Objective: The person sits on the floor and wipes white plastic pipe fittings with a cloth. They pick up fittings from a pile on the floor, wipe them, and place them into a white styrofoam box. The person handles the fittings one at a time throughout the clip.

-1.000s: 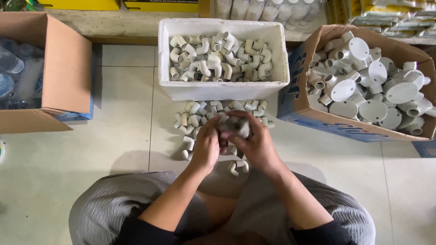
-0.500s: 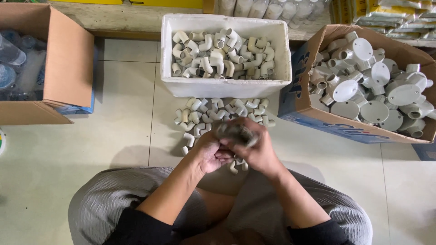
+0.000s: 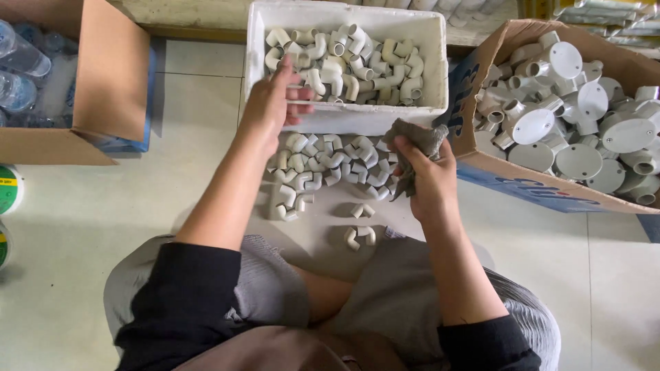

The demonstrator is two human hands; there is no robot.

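While the left hand (image 3: 271,103) reaches over the near wall of a white foam box (image 3: 344,118), its fingers loosely spread and gripping nothing that can be seen, the right hand (image 3: 430,180) stays closed around a crumpled grey rag (image 3: 412,141). The rag, dull and frayed, bunches above the right thumb and hangs down past the fingers. Small off-white plastic elbow fittings (image 3: 350,62), short bent tubes with round open ends, fill the box just beyond the left fingertips; whether those fingertips touch one cannot be told. More loose elbows (image 3: 323,165) lie heaped on the pale floor between the two hands, with a few strays nearer the knees. Right of the right hand, a tilted cardboard carton (image 3: 522,180) holds larger round grey junction boxes (image 3: 577,117), cut off at the frame's edge. Left of the left arm, another carton (image 3: 103,75) shows clear plastic bottles (image 3: 24,62), only partly visible. Both forearms hide part of the floor pile.
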